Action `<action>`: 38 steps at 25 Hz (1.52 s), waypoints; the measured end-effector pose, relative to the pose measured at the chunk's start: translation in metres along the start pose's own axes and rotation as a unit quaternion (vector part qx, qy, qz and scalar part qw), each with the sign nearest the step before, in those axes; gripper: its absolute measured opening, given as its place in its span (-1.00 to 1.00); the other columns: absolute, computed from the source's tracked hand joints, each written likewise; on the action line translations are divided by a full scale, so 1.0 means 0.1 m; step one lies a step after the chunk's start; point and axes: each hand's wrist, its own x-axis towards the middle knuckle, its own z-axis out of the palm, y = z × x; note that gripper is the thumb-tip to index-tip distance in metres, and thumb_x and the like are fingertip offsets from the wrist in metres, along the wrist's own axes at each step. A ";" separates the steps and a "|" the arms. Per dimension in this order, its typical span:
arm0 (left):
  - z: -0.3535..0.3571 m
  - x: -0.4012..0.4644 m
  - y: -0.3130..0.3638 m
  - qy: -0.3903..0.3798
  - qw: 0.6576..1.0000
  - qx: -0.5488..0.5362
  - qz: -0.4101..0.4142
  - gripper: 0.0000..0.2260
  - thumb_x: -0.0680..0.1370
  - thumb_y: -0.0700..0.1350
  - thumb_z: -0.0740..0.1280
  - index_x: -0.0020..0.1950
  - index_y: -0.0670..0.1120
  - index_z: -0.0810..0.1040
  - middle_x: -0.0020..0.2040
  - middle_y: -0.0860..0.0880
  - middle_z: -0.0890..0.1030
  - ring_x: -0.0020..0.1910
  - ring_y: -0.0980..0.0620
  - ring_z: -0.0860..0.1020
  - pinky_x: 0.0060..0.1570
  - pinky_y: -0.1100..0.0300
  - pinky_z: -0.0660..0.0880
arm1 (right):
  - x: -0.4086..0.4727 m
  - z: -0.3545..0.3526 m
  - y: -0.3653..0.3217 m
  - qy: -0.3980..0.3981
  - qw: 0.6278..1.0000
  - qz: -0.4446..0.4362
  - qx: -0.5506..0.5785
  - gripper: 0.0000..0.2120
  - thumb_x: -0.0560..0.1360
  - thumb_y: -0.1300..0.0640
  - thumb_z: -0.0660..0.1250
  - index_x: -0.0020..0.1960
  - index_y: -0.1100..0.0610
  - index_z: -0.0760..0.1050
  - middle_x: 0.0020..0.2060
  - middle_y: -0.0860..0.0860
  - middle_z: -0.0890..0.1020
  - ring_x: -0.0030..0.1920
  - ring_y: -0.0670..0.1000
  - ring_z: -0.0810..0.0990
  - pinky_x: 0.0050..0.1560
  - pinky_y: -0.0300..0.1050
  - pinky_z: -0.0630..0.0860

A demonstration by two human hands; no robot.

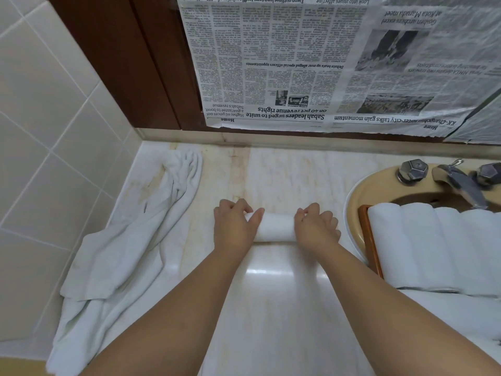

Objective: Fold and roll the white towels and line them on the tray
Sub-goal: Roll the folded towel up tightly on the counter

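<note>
A white towel roll [275,226] lies crosswise on the marble counter [282,308]. My left hand [234,226] grips its left end, fingers curled over the top. Its right end is held the same way by my right hand [315,227]. The unrolled rest of this towel [292,175] stretches flat toward the back wall. To the right, an orange-rimmed tray [371,240] rests over the sink and carries several rolled white towels [433,245] side by side.
A loose heap of crumpled white towels [130,240] lies along the tiled left wall. The beige sink [376,191] with a metal tap [461,183] and two knobs is at the right. Newspaper [311,63] covers the wall behind the counter.
</note>
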 end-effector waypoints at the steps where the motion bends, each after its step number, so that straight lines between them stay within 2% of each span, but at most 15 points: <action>1: 0.02 0.04 -0.01 0.022 0.997 0.035 0.059 -0.73 0.60 0.17 0.39 -0.06 -0.03 0.61 -0.03 0.00 0.47 0.05 -0.03 0.41 -0.04 0.11 0.44 | 0.04 -0.01 -0.04 -0.006 1.000 0.013 -0.004 -0.66 0.70 -0.12 -0.03 0.27 0.07 0.34 0.24 0.14 0.42 0.27 0.18 0.36 0.20 0.10 0.30; 4: 0.14 0.08 -0.11 0.107 0.940 0.123 0.299 -0.63 0.68 0.09 0.29 -0.21 -0.11 0.61 -0.24 -0.07 0.54 -0.21 -0.12 0.47 -0.27 -0.06 0.50 | 0.13 -0.04 -0.13 -0.034 0.997 0.062 0.003 -0.67 0.68 -0.10 0.00 0.29 0.06 0.33 0.29 0.14 0.41 0.32 0.17 0.35 0.25 0.11 0.31; 7: 0.14 0.01 -0.20 0.065 0.905 0.178 0.380 -0.51 0.63 0.26 0.30 0.05 -0.18 0.66 -0.05 -0.10 0.66 -0.07 -0.14 0.56 -0.13 0.00 0.54 | 0.21 -0.06 -0.16 -0.052 0.994 0.089 0.032 -0.70 0.65 -0.05 0.04 0.30 0.08 0.28 0.29 0.16 0.40 0.30 0.19 0.35 0.25 0.12 0.32; 9: 0.10 0.00 -0.21 0.001 0.901 0.226 0.369 -0.43 0.52 0.26 0.43 0.22 -0.23 0.61 0.06 -0.13 0.67 0.01 -0.15 0.58 -0.06 0.00 0.57 | 0.28 -0.09 -0.19 -0.073 0.990 0.106 0.052 -0.67 0.62 -0.02 0.09 0.33 0.10 0.23 0.27 0.17 0.39 0.29 0.20 0.34 0.26 0.12 0.34; 11: 0.06 0.06 -0.13 -0.069 0.902 0.255 0.342 -0.46 0.46 0.17 0.51 0.22 -0.23 0.58 0.02 -0.13 0.65 -0.01 -0.15 0.59 -0.10 0.02 0.55 | 0.33 -0.12 -0.24 -0.085 0.988 0.117 0.059 -0.62 0.61 -0.02 0.13 0.36 0.10 0.21 0.21 0.16 0.35 0.27 0.20 0.33 0.26 0.12 0.35; 15: 0.01 0.12 0.16 -0.135 0.905 0.292 0.280 -0.66 0.44 -0.15 0.40 0.19 -0.19 0.51 0.03 -0.13 0.59 0.03 -0.16 0.54 -0.11 0.10 0.30 | 0.37 -0.16 -0.27 -0.096 0.987 0.110 0.070 -0.64 0.62 -0.03 0.14 0.36 0.09 0.24 0.26 0.16 0.34 0.24 0.19 0.31 0.15 0.09 0.30; 19: 0.00 -0.02 0.31 -0.164 0.888 0.366 0.224 -0.68 0.46 -0.15 0.38 0.20 -0.14 0.46 0.06 -0.10 0.58 0.06 -0.13 0.51 -0.08 0.08 0.26 | 0.25 -0.22 -0.14 -0.081 0.996 0.026 0.030 -0.79 0.63 -0.07 0.12 0.15 0.02 0.37 0.16 0.10 0.37 0.21 0.18 0.33 0.07 0.05 0.31; 22: -0.02 -0.28 0.32 -0.186 0.891 0.365 0.199 -0.70 0.46 -0.11 0.40 0.15 -0.10 0.46 0.01 -0.07 0.57 0.03 -0.11 0.52 -0.06 0.06 0.28 | 0.00 -0.12 0.07 0.056 0.990 -0.126 -0.024 -0.66 0.68 -0.12 0.11 -0.01 0.06 0.54 -0.03 0.03 0.42 0.12 0.15 0.44 -0.02 0.03 0.34; 24: -0.06 -0.49 0.32 -0.189 0.894 0.361 0.188 -0.71 0.46 -0.09 0.39 0.14 -0.08 0.45 0.01 -0.05 0.57 0.02 -0.10 0.53 -0.06 0.06 0.29 | -0.26 0.00 0.25 0.165 0.934 -0.314 -0.050 -0.57 0.69 -0.11 0.13 -0.18 0.10 0.58 -0.24 0.02 0.49 -0.11 0.14 0.55 -0.13 0.02 0.37; 25: -0.08 -0.59 0.32 -0.193 0.893 0.363 0.184 -0.70 0.46 -0.06 0.39 0.14 -0.08 0.44 0.01 -0.05 0.57 0.00 -0.09 0.52 -0.06 0.06 0.29 | -0.38 0.06 0.35 0.194 0.897 -0.393 -0.057 -0.59 0.67 -0.09 0.16 -0.18 0.10 0.60 -0.30 0.01 0.53 -0.20 0.14 0.58 -0.11 0.04 0.41; 27: -0.16 -0.72 0.30 -0.214 0.887 0.367 0.180 -0.71 0.49 0.04 0.38 0.09 -0.05 0.40 -0.02 -0.03 0.56 -0.07 -0.08 0.48 -0.08 0.06 0.29 | -0.58 0.13 0.54 0.137 0.869 -0.468 -0.090 -0.60 0.65 -0.14 0.16 0.13 0.09 0.65 -0.14 0.00 0.66 -0.08 0.09 0.66 0.22 0.08 0.48; 29: -0.28 -0.81 0.30 -0.237 0.875 0.382 0.180 -0.63 0.51 0.18 0.37 0.02 -0.05 0.33 -0.07 -0.03 0.54 -0.15 -0.07 0.42 -0.10 0.06 0.26 | -0.74 0.08 0.63 0.021 0.883 -0.449 -0.133 -0.39 0.58 -0.28 0.17 0.47 0.08 0.46 0.13 -0.01 0.63 0.13 0.05 0.61 0.38 0.05 0.41; 32: -0.50 -0.93 0.43 -0.228 0.863 0.391 0.224 -0.40 0.42 0.47 0.22 0.00 -0.08 0.37 -0.12 -0.05 0.54 -0.21 -0.08 0.40 -0.10 0.04 0.25 | -0.90 0.00 0.64 0.013 0.868 -0.447 -0.215 -0.29 0.48 -0.29 0.30 0.52 0.03 0.28 0.11 -0.01 0.54 0.03 0.08 0.56 0.11 -0.01 0.47; 35: -0.68 -0.94 0.57 -0.194 0.859 0.401 0.254 -0.60 0.50 0.19 0.34 0.14 -0.07 0.43 -0.01 -0.06 0.58 -0.09 -0.09 0.46 -0.07 0.04 0.27 | -1.00 -0.20 0.51 0.047 0.871 -0.434 -0.225 -0.43 0.48 -0.14 0.38 0.40 0.02 0.33 0.04 0.01 0.54 -0.04 0.10 0.55 -0.03 0.01 0.46; 38: -0.84 -0.98 0.61 -0.105 0.915 0.315 0.231 -0.51 0.45 0.04 0.42 0.34 0.01 0.41 0.22 0.02 0.52 0.20 -0.06 0.45 0.07 0.09 0.39 | -1.15 -0.50 0.40 0.097 0.885 -0.401 -0.216 -0.44 0.46 -0.06 0.41 0.38 0.02 0.31 0.05 0.02 0.55 -0.04 0.10 0.55 -0.11 0.00 0.43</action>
